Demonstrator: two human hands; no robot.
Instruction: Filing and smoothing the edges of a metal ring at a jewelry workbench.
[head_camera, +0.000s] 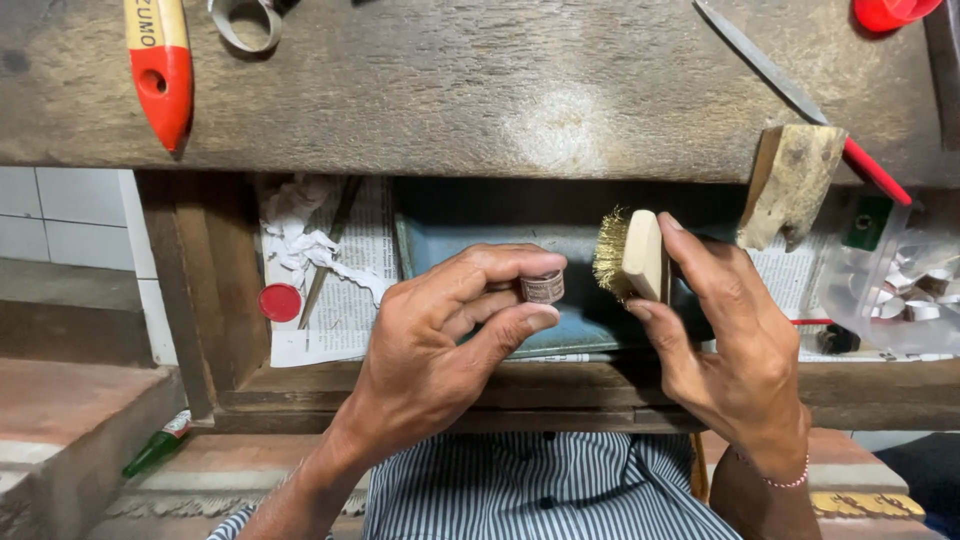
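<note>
Workbench (480, 90): we see a worn wooden top lying well above our fingers; a red-tipped handle (160, 65) at its left end and a long metal file (770, 65) at its right end.
Drawer (560, 385): an open wooden drawer sits under both hands; a blue tray (470, 225) lies directly behind our fingertips.
Newspaper (345, 290): it lines the drawer left of our left fingers; crumpled white paper (300, 235) and a red cap (280, 302) rest on it.
Plastic bag (895, 290): clear, with small pieces inside, right of our right fingers.
Left hand (440, 350): thumb and forefinger closed around a ring.
Right hand (735, 345): fingers gripping a brush by its wooden back.
Brush (630, 255): brass bristles point left; they are just beside our left fingertips.
Ring (542, 287): a wide metal band pinched at our left fingertips, near the bristles; we cannot tell whether they touch.
</note>
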